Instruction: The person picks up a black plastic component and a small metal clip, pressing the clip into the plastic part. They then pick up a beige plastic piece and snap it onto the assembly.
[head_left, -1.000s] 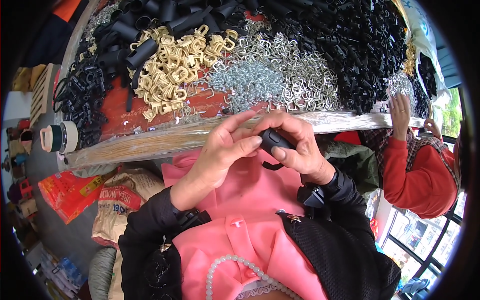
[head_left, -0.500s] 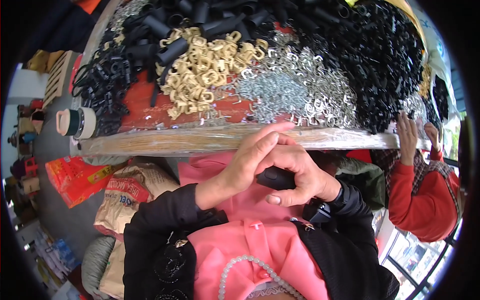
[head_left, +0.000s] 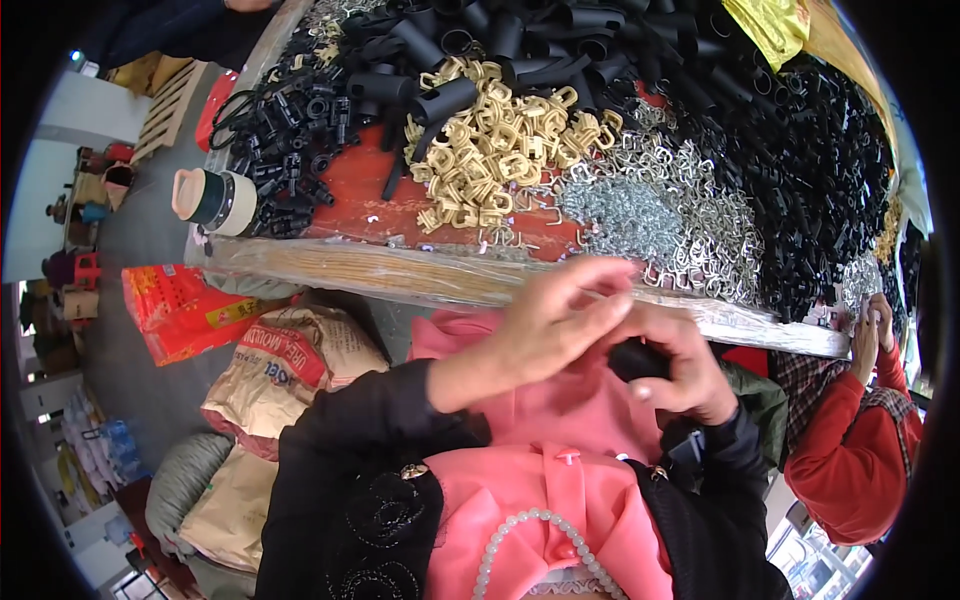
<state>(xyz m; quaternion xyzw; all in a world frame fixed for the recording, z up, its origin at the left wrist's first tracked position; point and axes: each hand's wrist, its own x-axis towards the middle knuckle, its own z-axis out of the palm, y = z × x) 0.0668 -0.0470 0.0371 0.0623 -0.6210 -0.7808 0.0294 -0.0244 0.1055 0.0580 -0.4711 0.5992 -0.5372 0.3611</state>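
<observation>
Currently, one black part point(head_left: 639, 359) sits in the curled grip of the right hand point(head_left: 688, 362), centre-right of frame. Left hand point(head_left: 563, 325) beside it; can't tell if its grip holds anything. Finished count unclear; cream loops point(head_left: 492, 140), silver hooks point(head_left: 718, 222), black tubes point(head_left: 446, 100) lie loose across the bench point(head_left: 362, 205), upper frame.

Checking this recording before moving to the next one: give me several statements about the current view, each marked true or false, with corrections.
1. The right hand holds a black part. True.
2. The heap of beige pieces lies left of the silver heap. True.
3. The left hand rests among the beige pieces. False: it is raised close to the right hand.
4. The cup is at the right end of the table. False: it is at the left end.
5. The person at the right has red sleeves. True.
</observation>
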